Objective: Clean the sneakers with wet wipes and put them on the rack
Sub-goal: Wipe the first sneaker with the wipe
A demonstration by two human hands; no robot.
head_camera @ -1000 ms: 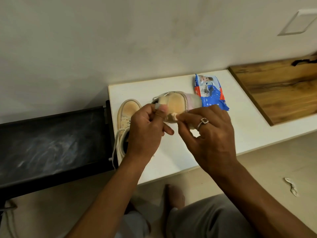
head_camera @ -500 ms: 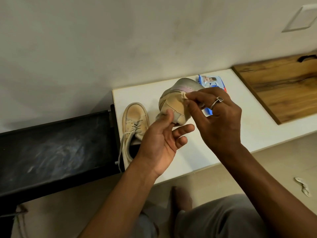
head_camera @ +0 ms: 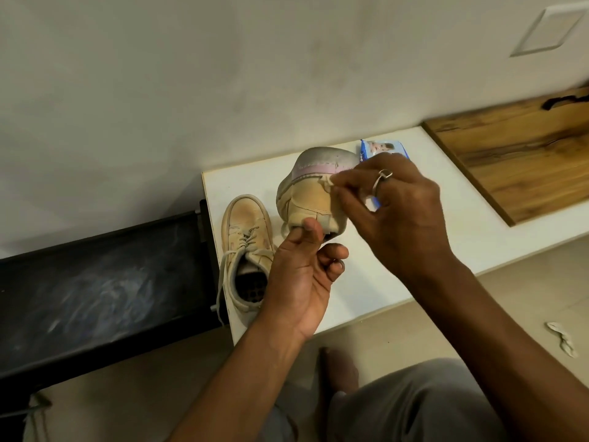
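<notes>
Head view: left grip is pinching a tan leather sneaker tilted sole-outward so right grip, pinching a crumpled white wipe, is pressing against its side seam.

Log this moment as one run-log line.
step: wiping | left hand: grips held sneaker | right hand: pinches wipe against its side | second sneaker: upright on white table | wipes pack: behind right hand

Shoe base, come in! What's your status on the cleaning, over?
Left grip holds raised sneaker. Right grip pinches wipe against it. Second sneaker lies on table. Nothing in the way.
</notes>
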